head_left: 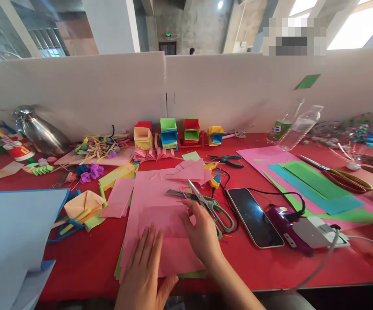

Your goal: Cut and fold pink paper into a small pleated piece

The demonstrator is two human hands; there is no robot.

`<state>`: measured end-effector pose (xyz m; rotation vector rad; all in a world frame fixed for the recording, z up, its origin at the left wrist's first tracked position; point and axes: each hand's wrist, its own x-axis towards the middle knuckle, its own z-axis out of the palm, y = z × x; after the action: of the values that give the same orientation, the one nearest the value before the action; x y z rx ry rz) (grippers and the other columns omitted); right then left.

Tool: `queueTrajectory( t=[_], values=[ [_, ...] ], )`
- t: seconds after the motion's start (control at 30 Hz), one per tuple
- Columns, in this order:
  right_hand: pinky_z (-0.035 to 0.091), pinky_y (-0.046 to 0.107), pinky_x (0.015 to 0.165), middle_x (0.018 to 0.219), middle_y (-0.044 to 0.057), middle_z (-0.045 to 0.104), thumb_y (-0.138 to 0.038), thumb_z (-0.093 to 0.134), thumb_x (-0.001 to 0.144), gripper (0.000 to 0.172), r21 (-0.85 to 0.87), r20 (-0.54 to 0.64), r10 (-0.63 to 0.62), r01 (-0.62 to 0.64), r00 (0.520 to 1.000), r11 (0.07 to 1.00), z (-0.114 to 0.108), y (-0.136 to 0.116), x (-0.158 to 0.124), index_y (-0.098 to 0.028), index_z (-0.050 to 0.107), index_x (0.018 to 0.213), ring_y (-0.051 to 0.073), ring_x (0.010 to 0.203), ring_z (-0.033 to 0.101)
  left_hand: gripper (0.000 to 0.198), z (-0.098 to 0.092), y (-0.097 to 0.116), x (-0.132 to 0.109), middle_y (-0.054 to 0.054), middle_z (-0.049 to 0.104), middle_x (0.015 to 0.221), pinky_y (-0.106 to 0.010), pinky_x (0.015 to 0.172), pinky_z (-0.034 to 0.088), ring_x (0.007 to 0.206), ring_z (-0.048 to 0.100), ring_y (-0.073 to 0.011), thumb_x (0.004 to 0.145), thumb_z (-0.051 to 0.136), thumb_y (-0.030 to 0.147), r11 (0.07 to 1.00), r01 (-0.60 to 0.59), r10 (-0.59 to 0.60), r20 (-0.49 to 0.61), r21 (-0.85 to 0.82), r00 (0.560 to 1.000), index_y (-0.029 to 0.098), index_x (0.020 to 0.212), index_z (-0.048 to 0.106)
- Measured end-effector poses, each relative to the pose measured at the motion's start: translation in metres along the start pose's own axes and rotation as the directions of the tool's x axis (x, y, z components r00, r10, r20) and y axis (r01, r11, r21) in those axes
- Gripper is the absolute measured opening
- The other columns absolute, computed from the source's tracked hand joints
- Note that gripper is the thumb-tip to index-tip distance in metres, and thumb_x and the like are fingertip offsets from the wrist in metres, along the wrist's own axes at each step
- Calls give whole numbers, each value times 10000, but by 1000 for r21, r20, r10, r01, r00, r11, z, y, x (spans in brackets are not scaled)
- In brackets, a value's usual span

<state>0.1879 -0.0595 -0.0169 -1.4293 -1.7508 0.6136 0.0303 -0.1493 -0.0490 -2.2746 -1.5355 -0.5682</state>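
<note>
Table (86, 258) — red top, spans the whole view, white divider (109, 86) behind it. I log the items by size.

Blue sheet (12, 232): near left corner, partly over the table edge, curled. Not in contact w/ either hand.

Pink sheet (154, 193): centre of table, directly in front of the person, on top of a stack w/ green paper (192, 274) showing at the near edge. Handling, my est.: very light, thin and limp. It should slide on the layer beneath and crease wherever it is pinched hard. Best hold is a free edge or corner, pinched lightly. Flat pressure from above pins it w/o marking.

Phone (254, 217): right of the stack, screen up.

L hand (146, 267): spread flat, palm down, fingers nearly together, resting on the near part of the pink sheet. Holds nothing.

R hand (202, 234): just right of the L hand, at the sheet's right edge. Fingers loosely bent, not closed round anything. Tips are at the scissors' handles — touching or just short, I cannot tell.

Scissors (212, 209): lying at the sheet's right edge, blades apparently parted, points away from the person, between R hand and phone.
</note>
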Motion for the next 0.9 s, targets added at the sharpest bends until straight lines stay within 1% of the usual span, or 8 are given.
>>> queueTrajectory(
  t=[0.13,0.2,0.3,0.4,0.5,0.6,0.73,0.9],
  values=[
    [436,239,552,714,9,634,-240,470,816,280,-113,123,69,-55,990,992,-1,0,1,-185,550,1078,155,600,597,756,6,7,0,-174,406,1383,-405,948,409,1271,381,-288,816,498,379,998,-19,24,71,-60,997,68,1418,162],
    [452,255,562,738,26,666,-202,459,812,306,-218,140,81,-50,987,975,4,6,-7,-174,543,1105,178,640,631,750,12,10,-2,-176,375,1402,-415,950,412,1275,369,-306,792,529,378,995,-64,72,120,-70,990,63,1401,226],
    [480,275,585,813,65,699,-164,424,824,331,-321,126,2,39,992,946,9,18,-19,-142,533,1136,203,711,663,739,18,15,-6,-168,369,1406,-425,935,425,1255,394,-326,754,561,433,989,-127,139,177,-77,974,78,1360,333],
    [499,315,599,904,119,692,-182,396,853,337,-430,41,-178,178,983,885,6,22,-27,-104,542,1148,228,751,657,732,21,16,-6,-138,371,1412,-428,957,402,1260,389,-316,750,533,508,985,-136,156,224,-103,962,114,1345,374],
    [489,378,742,1029,124,663,-206,391,884,287,-484,6,-395,348,919,803,-3,19,-38,-155,619,1050,244,874,622,747,22,16,-5,-151,387,1401,-429,973,372,1264,381,-316,755,505,527,985,-140,159,224,-99,961,103,1353,362],
    [486,304,749,935,59,702,-195,348,913,312,-357,138,-523,535,841,765,-9,19,-57,-180,645,1008,181,834,625,728,24,15,-6,-179,419,1374,-421,969,360,1252,393,-317,746,517,489,983,-168,180,199,-76,963,75,1332,394],
    [469,293,825,1026,46,698,-177,382,899,306,-392,194,-552,580,811,714,-9,27,-76,-155,619,1091,172,918,631,618,29,15,-11,-159,458,1351,-420,970,344,1237,411,-307,777,493,419,984,-177,177,168,-13,970,90,1297,440],
    [453,271,823,1018,0,708,-250,450,891,264,-466,234,-623,648,747,602,-14,33,-73,-172,626,1070,144,883,656,462,37,4,-15,-136,517,1305,-369,1006,310,1246,405,-261,838,439,290,968,-251,252,83,-18,964,81,1249,480]
  ],
)
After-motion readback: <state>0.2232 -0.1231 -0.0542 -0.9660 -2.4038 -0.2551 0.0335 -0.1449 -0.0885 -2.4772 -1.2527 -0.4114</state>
